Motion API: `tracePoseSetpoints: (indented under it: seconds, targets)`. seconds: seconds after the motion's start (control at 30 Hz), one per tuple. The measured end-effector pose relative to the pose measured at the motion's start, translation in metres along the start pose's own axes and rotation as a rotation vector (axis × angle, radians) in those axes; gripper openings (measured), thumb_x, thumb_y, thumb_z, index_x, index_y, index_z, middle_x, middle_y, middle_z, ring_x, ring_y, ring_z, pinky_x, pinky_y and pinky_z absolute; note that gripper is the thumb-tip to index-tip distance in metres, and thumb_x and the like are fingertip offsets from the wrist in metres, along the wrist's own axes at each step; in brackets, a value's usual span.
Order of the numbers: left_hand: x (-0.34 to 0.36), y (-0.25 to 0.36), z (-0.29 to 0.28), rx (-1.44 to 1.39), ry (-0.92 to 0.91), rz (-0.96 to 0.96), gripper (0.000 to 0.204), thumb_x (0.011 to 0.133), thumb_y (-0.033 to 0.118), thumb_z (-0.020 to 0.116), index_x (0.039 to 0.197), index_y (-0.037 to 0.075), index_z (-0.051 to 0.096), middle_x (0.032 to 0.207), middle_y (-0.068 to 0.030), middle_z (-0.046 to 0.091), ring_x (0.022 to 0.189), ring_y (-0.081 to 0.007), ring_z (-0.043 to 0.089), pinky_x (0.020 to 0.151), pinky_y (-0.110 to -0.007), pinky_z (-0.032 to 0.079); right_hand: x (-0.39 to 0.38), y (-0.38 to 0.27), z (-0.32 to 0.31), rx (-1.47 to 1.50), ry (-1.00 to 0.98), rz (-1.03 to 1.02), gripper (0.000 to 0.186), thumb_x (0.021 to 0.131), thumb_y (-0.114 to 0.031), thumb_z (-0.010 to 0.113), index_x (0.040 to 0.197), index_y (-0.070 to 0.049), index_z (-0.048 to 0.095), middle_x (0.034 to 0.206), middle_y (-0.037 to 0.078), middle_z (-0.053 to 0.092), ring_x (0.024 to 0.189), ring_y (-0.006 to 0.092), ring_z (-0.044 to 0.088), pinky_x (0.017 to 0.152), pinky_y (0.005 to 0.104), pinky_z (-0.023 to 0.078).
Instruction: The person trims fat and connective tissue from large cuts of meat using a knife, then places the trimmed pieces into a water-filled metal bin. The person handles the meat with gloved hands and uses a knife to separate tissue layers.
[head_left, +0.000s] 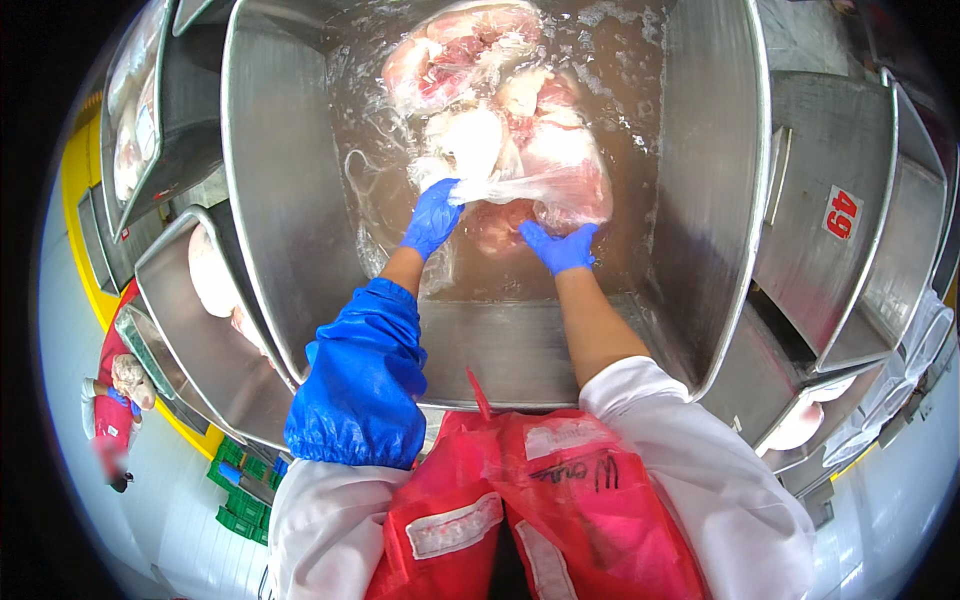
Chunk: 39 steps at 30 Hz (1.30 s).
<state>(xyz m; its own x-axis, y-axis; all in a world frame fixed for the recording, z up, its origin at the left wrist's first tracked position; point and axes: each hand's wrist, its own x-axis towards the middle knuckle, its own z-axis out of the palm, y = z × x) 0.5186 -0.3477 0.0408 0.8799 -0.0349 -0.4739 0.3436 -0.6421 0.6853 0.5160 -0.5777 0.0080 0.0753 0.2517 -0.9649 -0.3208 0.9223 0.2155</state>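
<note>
A large metal tub (285,150) in front of me holds murky brownish water with big pieces of raw pink meat. My left hand (433,218), in a blue glove, is closed on clear plastic film (505,188), which stretches taut to the right across the meat. My right hand (560,248), also gloved in blue, grips the near end of a large meat piece (570,160), thumb and fingers apart around it; some fingertips are hidden. Farther off floats another meat piece (455,60) with plastic clinging to it.
Metal bins with pale meat (212,275) stand at the left, and more metal bins (825,200) crowd the right. Green crates (240,500) sit on the floor at lower left. Another person in a red apron (113,425) is at the far left.
</note>
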Motion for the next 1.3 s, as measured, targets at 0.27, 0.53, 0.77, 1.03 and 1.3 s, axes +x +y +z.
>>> tracePoseSetpoints:
  seconds: [0.27,0.53,0.77,1.03,1.3]
  targets:
    - [-0.006,-0.013,-0.003,-0.008,-0.026,-0.035,0.032,0.08,0.006,0.054,0.111,0.001,0.051,0.107,-0.0175,0.056,0.097,-0.0292,0.055,0.087,-0.035,0.042,0.068,-0.036,-0.025,-0.521,0.08,-0.452,0.036,0.082,-0.027,0.046,0.111,-0.008,0.054,0.111,0.01,0.056,0.097,0.0292,0.052,0.071,0.0426,0.046]
    - [-0.029,-0.047,0.014,0.084,-0.096,0.023,0.03,0.081,0.014,0.05,0.107,0.001,0.055,0.106,-0.0184,0.057,0.099,-0.0329,0.053,0.09,-0.036,0.04,0.02,-0.081,-0.024,-1.846,0.113,-0.792,0.006,0.071,0.0,0.055,0.075,-0.001,0.06,0.071,0.008,0.06,0.068,0.0153,0.055,0.06,0.0334,0.044]
    - [-0.051,-0.075,0.022,0.231,-0.262,-0.101,0.034,0.079,0.016,0.049,0.11,0.002,0.055,0.113,-0.0187,0.054,0.106,-0.0332,0.05,0.094,-0.038,0.037,-0.049,-0.053,0.016,-0.731,-0.334,-0.491,0.013,0.074,0.003,0.047,0.072,-0.008,0.055,0.065,-0.001,0.048,0.055,0.0082,0.041,0.05,0.0232,0.034]
    - [-0.037,0.028,-0.041,0.432,-0.303,-0.23,0.043,0.074,0.026,0.054,0.111,0.005,0.054,0.111,-0.0182,0.055,0.103,-0.0343,0.052,0.089,-0.04,0.041,-0.13,0.039,0.025,-1.663,-0.724,-0.56,0.006,0.074,-0.001,0.047,0.073,-0.001,0.053,0.066,0.008,0.049,0.062,0.0165,0.046,0.059,0.0292,0.04]
    - [-0.018,0.132,0.003,0.271,-0.491,0.104,0.051,0.075,0.03,0.059,0.117,0.003,0.049,0.11,-0.0203,0.055,0.104,-0.0347,0.051,0.089,-0.04,0.04,-0.12,0.085,-0.005,-2.129,-0.803,-0.752,0.014,0.077,-0.007,0.044,0.082,0.0,0.055,0.082,0.023,0.056,0.076,0.0392,0.052,0.068,0.0445,0.041]
